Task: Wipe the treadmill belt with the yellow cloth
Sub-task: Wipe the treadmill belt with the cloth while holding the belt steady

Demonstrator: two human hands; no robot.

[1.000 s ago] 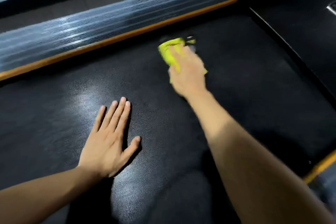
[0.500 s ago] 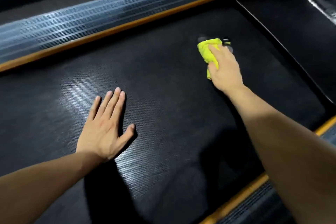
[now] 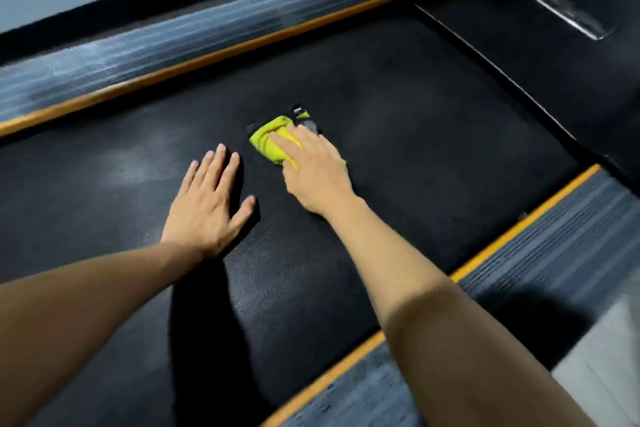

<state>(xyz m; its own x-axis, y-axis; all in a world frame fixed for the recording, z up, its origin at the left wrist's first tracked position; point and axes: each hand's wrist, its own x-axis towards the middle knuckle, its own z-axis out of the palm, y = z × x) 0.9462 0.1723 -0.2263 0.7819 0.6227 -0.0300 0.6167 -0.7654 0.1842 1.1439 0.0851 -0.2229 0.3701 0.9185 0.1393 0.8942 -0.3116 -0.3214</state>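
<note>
Nearest the camera, 2 bare forearms reach in from the bottom edge, both cut off by the frame, and cast dark shadows on the black textured treadmill belt (image 3: 398, 163). To the near right, a grey ribbed side rail (image 3: 540, 263) with an orange edge strip borders the belt; its lower stretch is blurred and partly hidden behind the right forearm.

Farther in, the left hand (image 3: 207, 204) lies flat on the belt, palm down, fingers straight and slightly spread, thumb out to the side, grasping nothing. Just beside it, apart from it, the right hand (image 3: 315, 173) presses down on the crumpled yellow cloth (image 3: 272, 142), which lies on the belt near its middle. The fingers stretch forward over the cloth and cover most of it; whether they curl into the fabric cannot be told. A small dark and grey piece (image 3: 304, 120) shows at the cloth's far edge, too blurred to identify.

Bare belt stretches wide to the right of the cloth and to the left of the left hand.

Beyond, a second grey ribbed rail (image 3: 180, 45) with an orange strip runs along the belt's far edge. At far right sits a black cover panel (image 3: 519, 55) bearing a shiny rectangular plate (image 3: 571, 12).
</note>
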